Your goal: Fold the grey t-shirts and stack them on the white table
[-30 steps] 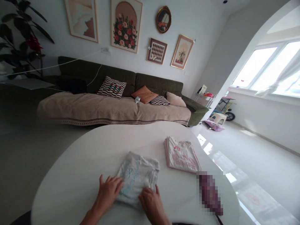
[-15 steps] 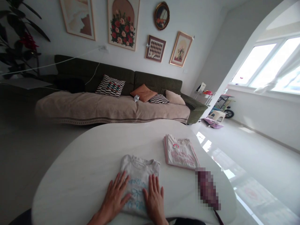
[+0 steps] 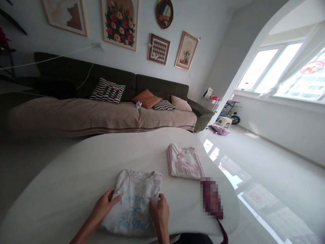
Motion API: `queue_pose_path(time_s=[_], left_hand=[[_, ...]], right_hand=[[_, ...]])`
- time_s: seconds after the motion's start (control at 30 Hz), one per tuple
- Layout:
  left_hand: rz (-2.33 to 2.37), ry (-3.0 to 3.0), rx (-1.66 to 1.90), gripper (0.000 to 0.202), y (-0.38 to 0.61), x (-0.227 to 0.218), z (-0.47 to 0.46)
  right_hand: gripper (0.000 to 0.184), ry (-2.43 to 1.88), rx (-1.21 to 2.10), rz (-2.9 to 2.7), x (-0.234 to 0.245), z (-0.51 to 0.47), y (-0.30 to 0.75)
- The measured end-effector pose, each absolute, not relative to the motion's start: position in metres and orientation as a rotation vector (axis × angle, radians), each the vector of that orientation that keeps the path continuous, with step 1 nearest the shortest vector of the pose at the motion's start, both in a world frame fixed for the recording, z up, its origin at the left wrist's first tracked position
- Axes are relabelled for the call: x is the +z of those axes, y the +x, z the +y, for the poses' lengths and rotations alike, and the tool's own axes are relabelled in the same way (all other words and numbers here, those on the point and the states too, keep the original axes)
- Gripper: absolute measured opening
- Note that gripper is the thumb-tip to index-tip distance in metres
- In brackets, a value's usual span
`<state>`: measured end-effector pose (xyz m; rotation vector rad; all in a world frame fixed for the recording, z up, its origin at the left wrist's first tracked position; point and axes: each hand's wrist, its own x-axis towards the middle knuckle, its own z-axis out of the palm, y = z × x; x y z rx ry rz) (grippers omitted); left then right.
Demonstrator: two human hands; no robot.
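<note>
Reference point: the folded stack (image 3: 185, 166) on the white table (image 3: 76, 176). The light grey shirt (image 3: 133, 205) lies left of the stack and nearer the wearer, well clear of it, front up, collar pointing away. On my feed the left hand (image 3: 108, 201) is partly closed on the shirt's outer edge, the one farther from the stack: thumb on top, fingertips lost to sight at the fabric, which I read as a pinch. The right hand (image 3: 161, 208) has a similar part-closed hold on the edge facing the stack. Progress, my estimate: folding of this shirt is all but done; no sleeves stick out and the outline is a compact near-rectangle. Left over: its edges look less crisp than the stack's, which seems finished, pink-printed white layer uppermost. I cannot tell whether the shirt's underside is off the table. A dark purple item (image 3: 212, 200) sits nearer the wearer than the stack, just beside its corner; it is pixelated, identity unclear to me.
</note>
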<state>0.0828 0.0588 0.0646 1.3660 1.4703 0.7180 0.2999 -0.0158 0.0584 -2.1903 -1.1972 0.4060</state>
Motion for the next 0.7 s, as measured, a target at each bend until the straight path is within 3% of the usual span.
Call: queue_pose_path(time_s=[0.07,0.2,0.27,0.5,0.7], left_hand=[[1.362,1.174,0.688,0.043,0.093,0.078,0.061],[1.107,0.815,0.689,0.076,0.125,0.108,0.061],[0.949,0.799,0.682,0.082,0.151,0.127,0.066],[0.644,1.085,0.754,0.071,0.29,0.173,0.139],[0.876,1.229,0.782,0.053,0.38,0.123,0.187]], right_hand=[[0.035,-2.145,0.435,-1.186,0.06,-0.012,0.31],[0.043,-1.915,0.538,-1.182,0.065,-0.007,0.346],[0.046,-1.825,0.561,-1.182,0.076,-0.002,0.378],[0.054,-1.968,0.283,-1.196,0.149,0.042,0.536],[0.05,-2.223,0.146,-1.19,0.14,0.084,0.603]])
